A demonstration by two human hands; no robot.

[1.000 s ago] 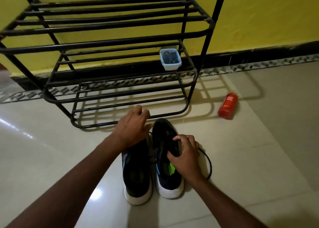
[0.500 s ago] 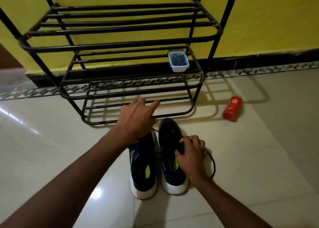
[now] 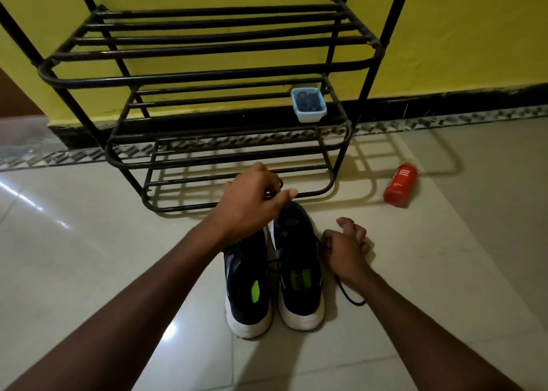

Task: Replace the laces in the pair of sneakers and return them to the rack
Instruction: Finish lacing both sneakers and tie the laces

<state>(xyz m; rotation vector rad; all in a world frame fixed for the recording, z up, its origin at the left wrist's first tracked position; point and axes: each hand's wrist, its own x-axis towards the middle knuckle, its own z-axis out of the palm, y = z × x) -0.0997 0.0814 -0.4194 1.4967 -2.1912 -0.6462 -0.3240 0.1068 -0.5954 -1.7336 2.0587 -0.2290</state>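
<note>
The pair of sneakers is sitting on the tiled floor, toes pointing away. The left sneaker is lying partly beneath the left hand, and the right sneaker is standing between the two hands. The left hand is hovering over the toes with its fingers curled, and it seems to be pinching a dark lace end at its fingertips. Which shoe that end belongs to is not showing. The right hand is resting just beside the right sneaker, fingers curled round a black lace that is running from the shoe, passing under the palm and trailing in a loop behind the wrist. The lace is likely handling as light, limp and a little slippery, so it is best gripped close to its stiffer tip and drawn in line with the eyelets rather than yanked sideways. The sneakers are looking light, with soft uppers and firmer white soles, so steadying one by its sidewall or heel should be keeping it from skidding on the glossy tile. Just beyond the left hand the black metal shoe rack is waiting. A small blue tub is sitting on its middle shelf with something dark inside, too small to identify. Well off beyond the right hand, a red bottle is lying on the floor.
</note>
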